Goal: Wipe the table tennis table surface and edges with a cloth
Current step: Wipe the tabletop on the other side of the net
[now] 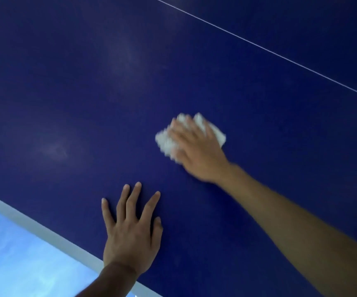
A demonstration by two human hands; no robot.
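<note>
Hands both lie on the dark blue bench (87,93), which fills nearly the whole view and runs off every side but the near left. A thin white line (280,55) crosses its far right part slantwise. A white edge band (44,230) borders its near left side, with pale blue floor (12,264) beyond.

Reaching in from the near right, the right hand (196,151) lies palm down, fingers straight and pointing far and left, pressing flat on the cloth (164,142) at mid-bench. The left hand (130,230) rests flat near the edge band, fingers spread and holding nothing.

Crumpled and white, the cloth seems to run longest left to right. Its middle is hidden under the right hand, and both are blurred, so its folds cannot be made out.
</note>
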